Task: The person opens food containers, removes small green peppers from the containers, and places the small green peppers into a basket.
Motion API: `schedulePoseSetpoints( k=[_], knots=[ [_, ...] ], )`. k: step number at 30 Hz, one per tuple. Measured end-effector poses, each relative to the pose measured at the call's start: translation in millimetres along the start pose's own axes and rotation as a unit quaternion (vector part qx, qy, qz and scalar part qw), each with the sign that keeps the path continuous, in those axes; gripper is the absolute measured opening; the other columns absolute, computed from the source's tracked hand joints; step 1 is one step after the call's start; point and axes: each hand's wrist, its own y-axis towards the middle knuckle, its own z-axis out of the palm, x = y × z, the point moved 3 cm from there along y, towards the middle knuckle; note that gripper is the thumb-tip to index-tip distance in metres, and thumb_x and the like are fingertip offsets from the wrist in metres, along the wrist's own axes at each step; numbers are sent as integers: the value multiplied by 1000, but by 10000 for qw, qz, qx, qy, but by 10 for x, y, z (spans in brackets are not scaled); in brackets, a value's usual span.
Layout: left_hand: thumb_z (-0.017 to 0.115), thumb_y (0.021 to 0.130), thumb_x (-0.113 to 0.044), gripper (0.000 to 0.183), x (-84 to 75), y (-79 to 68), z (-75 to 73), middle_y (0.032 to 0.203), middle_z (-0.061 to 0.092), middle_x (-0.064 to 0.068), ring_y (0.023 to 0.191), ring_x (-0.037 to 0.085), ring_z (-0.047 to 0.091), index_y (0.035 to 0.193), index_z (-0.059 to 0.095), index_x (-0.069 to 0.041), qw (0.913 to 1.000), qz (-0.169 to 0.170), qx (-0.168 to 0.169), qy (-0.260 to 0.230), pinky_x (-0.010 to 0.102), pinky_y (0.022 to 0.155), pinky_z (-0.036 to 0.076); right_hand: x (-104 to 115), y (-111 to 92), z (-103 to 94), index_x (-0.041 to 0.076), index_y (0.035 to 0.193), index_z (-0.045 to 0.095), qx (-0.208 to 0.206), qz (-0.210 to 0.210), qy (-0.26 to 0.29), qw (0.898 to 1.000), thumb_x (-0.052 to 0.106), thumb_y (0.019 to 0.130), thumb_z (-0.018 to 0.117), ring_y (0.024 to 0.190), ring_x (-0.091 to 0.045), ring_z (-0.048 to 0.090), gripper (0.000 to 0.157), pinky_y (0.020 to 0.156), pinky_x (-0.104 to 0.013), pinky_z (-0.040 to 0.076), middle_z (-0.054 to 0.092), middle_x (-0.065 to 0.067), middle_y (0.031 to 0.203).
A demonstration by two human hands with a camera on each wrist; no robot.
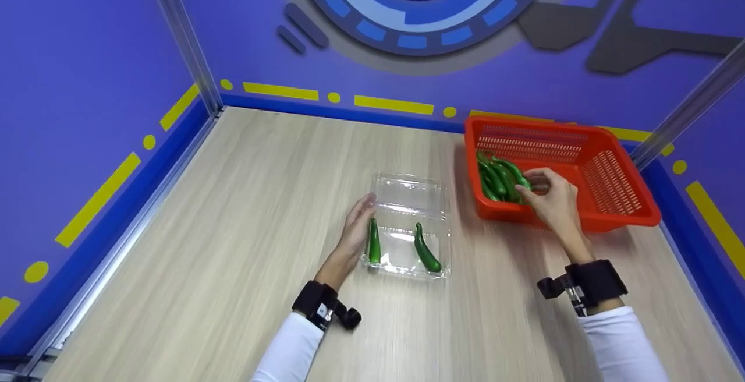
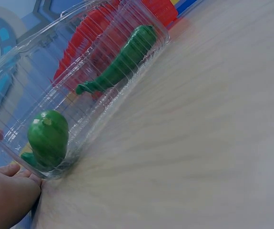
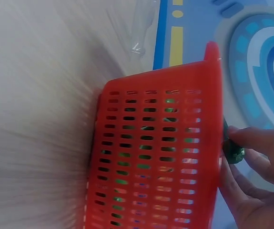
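My left hand (image 1: 354,227) rests against the left side of a clear plastic clamshell box (image 1: 401,242), its fingers extended along the wall. The box lies with its lid folded back. One green chili pepper (image 1: 374,242) lies along the box's left side and another green pepper (image 2: 122,62) on its right. At the red basket (image 1: 506,212), my right hand (image 1: 553,198) pinches a green pepper (image 3: 234,153) between thumb and fingers, just above the near rim. Several more green peppers (image 1: 495,181) are heaped in the basket's left part.
Pale wood-grain tabletop (image 1: 233,225) lies under everything. A blue printed wall (image 1: 233,32) closes off the back, with a side wall (image 1: 87,108) at the left and another at the right. The basket stands near the back right corner.
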Motion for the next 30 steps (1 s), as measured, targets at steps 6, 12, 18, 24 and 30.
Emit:
schedulePoseSetpoints(
  k=[6,12,18,24,30],
  knots=[
    [49,106,-29,60,8,10,1,168,30,12,158,31,23,160,31,-11,10000,4,-52,-70,45,132,15,-86,-3,60,-3,114,71,175,-17,45,9998,10,89,79,76,23,53,29,69,4,44,75,-25,108],
    [49,106,-27,59,30,27,-4,168,29,12,158,32,21,160,31,-10,9999,28,-28,-125,47,132,13,-106,-19,111,-4,113,72,408,-300,-155,9986,5,90,77,85,-12,71,25,71,5,41,75,-25,106],
    [48,107,-27,59,9,19,7,168,29,12,158,32,21,160,31,-10,9999,30,-51,-122,46,132,13,-78,-14,97,-5,114,71,576,-299,-229,9976,6,91,76,95,-41,72,26,72,5,38,74,-26,107],
    [46,107,-28,58,14,10,5,168,30,12,158,32,22,160,31,-10,10000,10,-30,-73,46,132,14,-24,-34,22,-3,115,72,330,-413,-293,9982,16,93,76,95,-38,71,29,73,-6,46,75,-24,106],
    [47,107,-30,59,11,15,5,167,31,12,158,31,23,160,32,-11,10000,-4,-53,-83,44,132,16,160,-28,-79,-3,109,74,-395,-751,-242,9961,11,93,75,89,-34,70,21,72,-7,42,75,-23,100]
  ],
)
